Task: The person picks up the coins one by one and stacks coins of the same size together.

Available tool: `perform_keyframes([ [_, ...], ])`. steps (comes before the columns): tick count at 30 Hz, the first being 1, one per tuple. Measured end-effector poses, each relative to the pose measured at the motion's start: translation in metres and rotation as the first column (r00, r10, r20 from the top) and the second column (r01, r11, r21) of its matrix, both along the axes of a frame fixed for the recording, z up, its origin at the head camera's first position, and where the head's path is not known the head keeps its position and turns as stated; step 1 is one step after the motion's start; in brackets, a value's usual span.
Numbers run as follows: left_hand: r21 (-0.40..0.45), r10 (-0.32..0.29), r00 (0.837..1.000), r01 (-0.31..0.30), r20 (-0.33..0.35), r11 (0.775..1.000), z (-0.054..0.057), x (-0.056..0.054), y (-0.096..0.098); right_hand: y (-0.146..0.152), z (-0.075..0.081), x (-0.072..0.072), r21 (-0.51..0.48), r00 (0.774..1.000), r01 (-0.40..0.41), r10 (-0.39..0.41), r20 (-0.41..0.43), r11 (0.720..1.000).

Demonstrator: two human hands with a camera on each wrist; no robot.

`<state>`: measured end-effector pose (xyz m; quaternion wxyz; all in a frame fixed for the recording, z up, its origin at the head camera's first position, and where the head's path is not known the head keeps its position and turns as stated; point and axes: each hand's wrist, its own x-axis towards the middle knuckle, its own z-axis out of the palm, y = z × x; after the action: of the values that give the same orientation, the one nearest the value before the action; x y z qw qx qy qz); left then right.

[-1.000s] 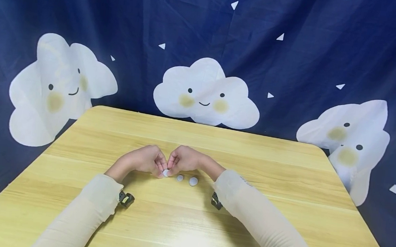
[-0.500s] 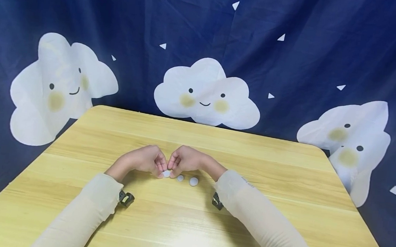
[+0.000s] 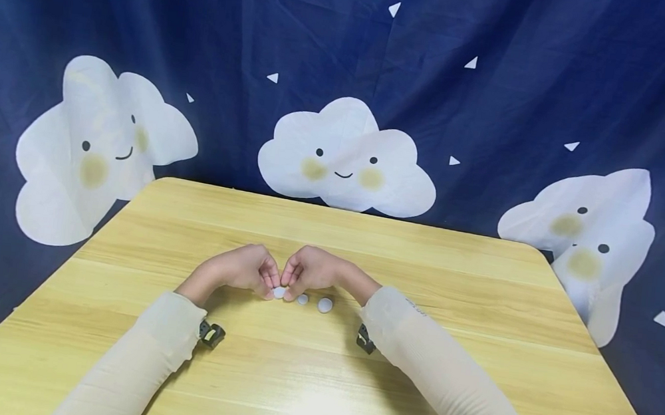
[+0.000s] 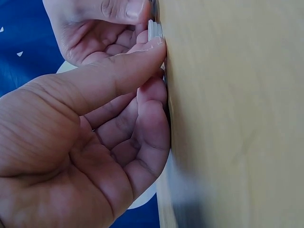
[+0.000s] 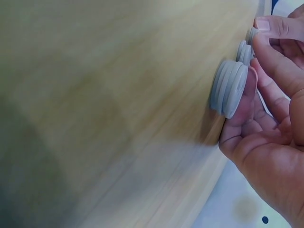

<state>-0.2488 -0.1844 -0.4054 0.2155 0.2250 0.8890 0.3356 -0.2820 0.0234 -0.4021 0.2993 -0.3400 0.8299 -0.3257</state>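
Note:
Three small stacks of light grey round discs stand in a row on the table, in the head view. At the leftmost disc stack [image 3: 279,292], my left hand [image 3: 245,267] and right hand [image 3: 313,267] meet, each pinching one side with thumb and fingertips. The left wrist view shows this disc stack [image 4: 155,29] edge-on beside the left thumb tip. Just right of the right thumb is the middle disc stack [image 3: 302,299]. Farther right lies the largest disc stack [image 3: 325,305], seen near the right fingers in the right wrist view. Fingers partly hide the pinched stack.
The wooden table [image 3: 423,270] has rounded far corners. A dark blue curtain [image 3: 349,35] with white clouds hangs behind it. Black wrist cameras hang under both cuffs, including the left wrist camera [image 3: 212,335].
The right thumb has shifted slightly to the right, so more of the leftmost stack's top disc shows. Both hands otherwise stay in place, and the other stacks have not moved.

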Motion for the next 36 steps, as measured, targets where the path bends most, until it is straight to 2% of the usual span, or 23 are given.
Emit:
perform_keyframes([
  [11, -0.024, -0.004, 1.0, 0.004, -0.015, 1.0, 0.0012, 0.0009, 0.0016, -0.0009, -0.0028, -0.0005, 0.01, 0.999, -0.012, 0.013, -0.044, 1.0],
  [36, -0.047, 0.007, 1.0, -0.008, -0.028, 0.999, 0.0008, 0.0011, 0.0012, -0.0003, -0.0066, 0.0012, 0.007, 0.998, -0.006, 0.006, -0.062, 1.0],
])
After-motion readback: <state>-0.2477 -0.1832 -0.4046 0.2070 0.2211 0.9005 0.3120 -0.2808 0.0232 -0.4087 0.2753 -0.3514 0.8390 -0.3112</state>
